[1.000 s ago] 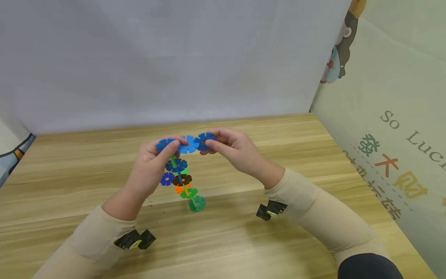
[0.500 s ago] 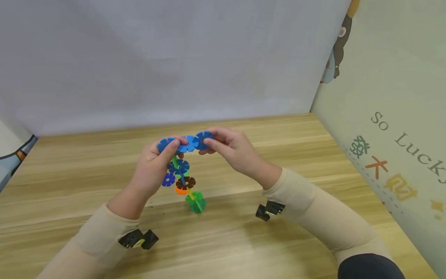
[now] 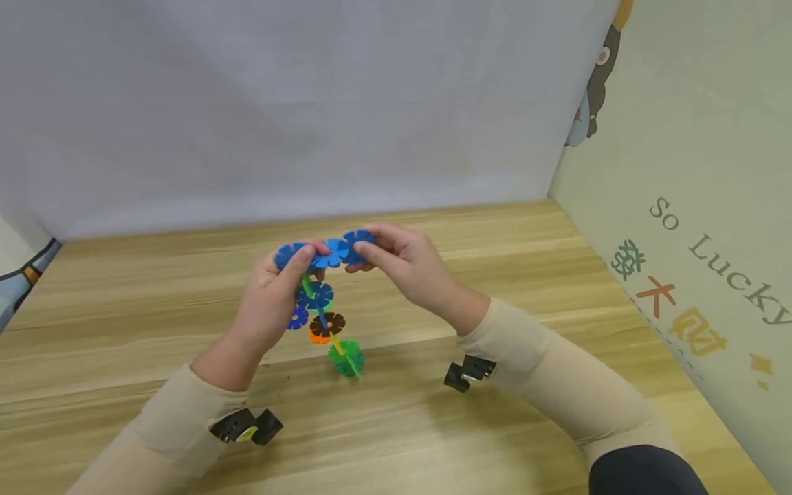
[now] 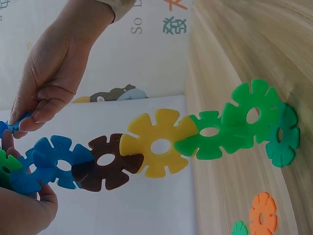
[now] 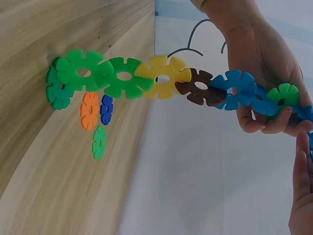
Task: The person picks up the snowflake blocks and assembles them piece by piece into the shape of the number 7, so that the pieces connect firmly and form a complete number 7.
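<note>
Discs everywhere on my feed, lol. The flower-shaped ones are slotted into a tall chain (image 5: pixel 151 66) that hangs below the left hand (image 3: pixel 266 292), and its lowest teal disc (image 4: pixel 289 141) looks to be touching the worktop (image 3: pixel 396 440), though I can't swear to it. Up top there's a blue row (image 3: pixel 331 254): the left hand is clamped on one end, thumb pressed flat over it, and the right hand (image 3: pixel 417 271) has the right blue disc (image 3: pixel 357 240) pinched at the other.

What worries me is leverage. If the right hand pushes too hard or twists, I reckon the row could bend at its middle and pop a slot loose. Same deal lower down: the chain leans, so a sideways tug from the left hand might work the brown disc (image 4: pixel 110 175) off the yellow disc (image 4: pixel 160 131), since those joints look like plain friction fits to me. And if that bottom end really is on the wood, pressing down could make it skid or buckle toward the orange disc (image 5: pixel 89 122) lying nearby. Can't see the joint under the left thumb, so no idea how well it's seated.
</note>
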`<state>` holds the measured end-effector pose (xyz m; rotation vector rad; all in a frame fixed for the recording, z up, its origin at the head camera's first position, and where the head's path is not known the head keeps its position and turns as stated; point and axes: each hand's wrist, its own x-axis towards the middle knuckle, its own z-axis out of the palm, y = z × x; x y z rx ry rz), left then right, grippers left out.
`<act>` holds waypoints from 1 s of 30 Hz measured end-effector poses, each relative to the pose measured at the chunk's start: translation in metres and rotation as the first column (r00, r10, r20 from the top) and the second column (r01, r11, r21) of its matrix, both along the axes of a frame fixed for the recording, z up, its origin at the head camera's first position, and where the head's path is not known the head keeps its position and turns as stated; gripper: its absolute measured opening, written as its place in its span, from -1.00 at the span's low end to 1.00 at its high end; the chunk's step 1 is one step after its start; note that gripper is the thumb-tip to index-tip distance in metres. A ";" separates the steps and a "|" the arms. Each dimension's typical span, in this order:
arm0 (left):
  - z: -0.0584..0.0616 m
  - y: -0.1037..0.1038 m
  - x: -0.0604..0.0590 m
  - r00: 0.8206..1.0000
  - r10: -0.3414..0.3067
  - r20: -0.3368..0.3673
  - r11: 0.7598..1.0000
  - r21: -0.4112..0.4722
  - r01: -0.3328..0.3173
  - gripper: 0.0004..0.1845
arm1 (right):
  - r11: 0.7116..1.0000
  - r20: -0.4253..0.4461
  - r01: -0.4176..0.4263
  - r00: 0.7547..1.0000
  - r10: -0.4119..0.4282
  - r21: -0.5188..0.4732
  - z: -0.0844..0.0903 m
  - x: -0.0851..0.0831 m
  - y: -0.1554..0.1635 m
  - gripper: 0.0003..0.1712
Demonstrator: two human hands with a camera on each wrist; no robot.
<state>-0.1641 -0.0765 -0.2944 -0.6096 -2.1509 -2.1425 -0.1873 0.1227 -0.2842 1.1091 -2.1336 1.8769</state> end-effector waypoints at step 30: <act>0.068 -0.055 -0.017 0.976 0.001 -0.219 0.771 -0.621 -0.141 -0.76 | 0.994 0.257 -0.111 0.961 0.105 0.008 0.002 -0.010 -0.055 -0.70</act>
